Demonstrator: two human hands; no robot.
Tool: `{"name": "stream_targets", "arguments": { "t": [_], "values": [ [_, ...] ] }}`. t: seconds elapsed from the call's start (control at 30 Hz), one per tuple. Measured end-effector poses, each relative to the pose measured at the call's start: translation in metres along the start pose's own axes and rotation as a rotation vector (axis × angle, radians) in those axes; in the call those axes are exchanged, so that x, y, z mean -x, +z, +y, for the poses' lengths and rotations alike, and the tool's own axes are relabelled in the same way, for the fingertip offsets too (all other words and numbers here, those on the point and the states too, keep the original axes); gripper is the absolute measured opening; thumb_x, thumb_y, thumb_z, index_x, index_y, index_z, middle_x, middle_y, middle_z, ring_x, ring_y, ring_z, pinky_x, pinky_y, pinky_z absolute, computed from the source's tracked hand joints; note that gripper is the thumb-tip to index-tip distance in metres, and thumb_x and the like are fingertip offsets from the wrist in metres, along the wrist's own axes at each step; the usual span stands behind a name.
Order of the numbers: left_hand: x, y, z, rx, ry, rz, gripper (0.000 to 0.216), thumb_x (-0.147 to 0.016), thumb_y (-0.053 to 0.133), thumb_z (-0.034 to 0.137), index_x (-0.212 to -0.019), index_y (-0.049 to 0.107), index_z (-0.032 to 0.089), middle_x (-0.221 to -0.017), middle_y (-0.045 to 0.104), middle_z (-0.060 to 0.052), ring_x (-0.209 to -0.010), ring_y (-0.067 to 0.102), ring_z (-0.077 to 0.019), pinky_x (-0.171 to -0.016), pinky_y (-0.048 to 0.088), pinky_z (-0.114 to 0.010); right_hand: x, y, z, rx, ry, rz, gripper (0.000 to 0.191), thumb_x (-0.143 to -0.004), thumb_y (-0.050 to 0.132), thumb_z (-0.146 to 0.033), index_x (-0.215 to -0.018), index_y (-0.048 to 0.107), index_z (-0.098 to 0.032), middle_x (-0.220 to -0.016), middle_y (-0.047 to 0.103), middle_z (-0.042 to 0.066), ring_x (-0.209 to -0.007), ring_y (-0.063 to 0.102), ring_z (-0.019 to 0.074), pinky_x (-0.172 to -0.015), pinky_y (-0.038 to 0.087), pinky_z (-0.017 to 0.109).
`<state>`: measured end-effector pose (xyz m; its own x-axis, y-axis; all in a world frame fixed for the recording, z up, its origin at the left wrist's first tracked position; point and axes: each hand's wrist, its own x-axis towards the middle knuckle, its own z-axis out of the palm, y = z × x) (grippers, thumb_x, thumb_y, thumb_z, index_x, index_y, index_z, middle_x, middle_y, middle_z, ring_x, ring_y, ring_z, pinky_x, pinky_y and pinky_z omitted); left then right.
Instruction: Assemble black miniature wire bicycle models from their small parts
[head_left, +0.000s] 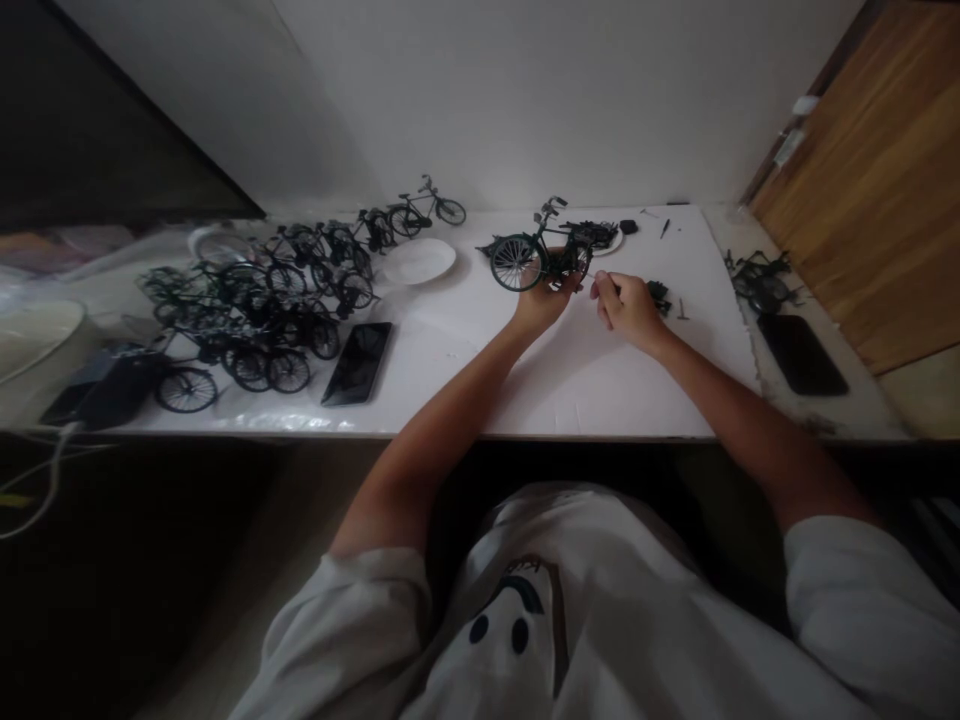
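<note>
White flat tabletop point(570, 380); left hand point(541, 303) grips spoked wire model bicycle point(536, 255).

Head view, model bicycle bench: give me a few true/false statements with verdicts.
1. The left hand holds a model bicycle upright. True.
2. The right hand lies flat on a phone. False: it pinches a thin tool by the bicycle's rear.
3. A heap of model bicycles lies left of the black phone. True.
4. That phone sits on the white plate. False: it lies apart, on the tabletop.
</note>
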<state>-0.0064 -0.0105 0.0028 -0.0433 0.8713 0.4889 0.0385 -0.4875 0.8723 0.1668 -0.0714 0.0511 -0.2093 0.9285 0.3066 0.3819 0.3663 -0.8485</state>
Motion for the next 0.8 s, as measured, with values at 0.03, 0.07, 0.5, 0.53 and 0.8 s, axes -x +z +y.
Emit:
{"name": "stream_targets", "arguments": {
  "t": [0.03, 0.07, 0.5, 0.53, 0.8],
  "values": [
    [0.000, 0.001, -0.001, -0.005, 0.009, 0.008, 0.040, -0.090, 0.083, 0.018, -0.125, 0.065, 0.024, -0.109, 0.077, -0.007, -0.080, 0.075, -0.0145, -0.076, 0.068, -0.030, -0.001, 0.001, 0.000, -0.086, 0.047, -0.002, 0.059, -0.110, 0.047, -0.073, -0.080, 0.057, -0.024, -0.049, 0.049, -0.004, -0.044, 0.044, 0.0134, -0.052, 0.039, 0.030],
    [0.001, 0.002, -0.002, -0.010, 0.020, 0.012, 0.040, -0.090, 0.083, 0.019, -0.125, 0.065, 0.025, -0.109, 0.077, -0.007, -0.081, 0.075, -0.0147, -0.077, 0.068, -0.030, -0.002, 0.003, 0.000, -0.170, 0.094, -0.010, 0.060, -0.107, 0.049, -0.078, -0.079, 0.056, -0.025, -0.048, 0.047, -0.005, -0.043, 0.042, 0.0129, -0.050, 0.036, 0.029],
    [0.000, 0.000, 0.000, 0.024, 0.014, -0.008, 0.042, -0.086, 0.091, 0.033, -0.115, 0.062, 0.024, -0.106, 0.079, -0.007, -0.082, 0.077, -0.0164, -0.079, 0.069, -0.032, -0.006, -0.009, 0.012, 0.413, -0.129, 0.143, 0.037, -0.109, 0.052, -0.055, -0.099, 0.068, -0.023, -0.077, 0.071, 0.005, -0.072, 0.063, 0.0218, -0.068, 0.043, 0.033],
    [0.000, -0.001, 0.001, 0.033, 0.008, -0.008, 0.042, -0.086, 0.091, 0.035, -0.115, 0.062, 0.024, -0.105, 0.079, -0.007, -0.081, 0.077, -0.0165, -0.078, 0.069, -0.032, -0.005, -0.011, 0.012, 0.495, -0.148, 0.130, 0.034, -0.110, 0.050, -0.050, -0.108, 0.070, -0.023, -0.080, 0.074, 0.005, -0.073, 0.065, 0.0223, -0.069, 0.042, 0.033],
    [-0.005, -0.006, 0.003, 0.046, 0.019, 0.008, 0.044, -0.084, 0.092, 0.037, -0.112, 0.060, 0.024, -0.105, 0.077, -0.007, -0.081, 0.076, -0.0158, -0.076, 0.069, -0.032, -0.006, -0.013, 0.009, 0.860, -0.268, 0.076, 0.039, -0.118, 0.045, -0.038, -0.121, 0.079, -0.020, -0.109, 0.083, 0.014, -0.099, 0.074, 0.0264, -0.073, 0.042, 0.033]
  ]
}}
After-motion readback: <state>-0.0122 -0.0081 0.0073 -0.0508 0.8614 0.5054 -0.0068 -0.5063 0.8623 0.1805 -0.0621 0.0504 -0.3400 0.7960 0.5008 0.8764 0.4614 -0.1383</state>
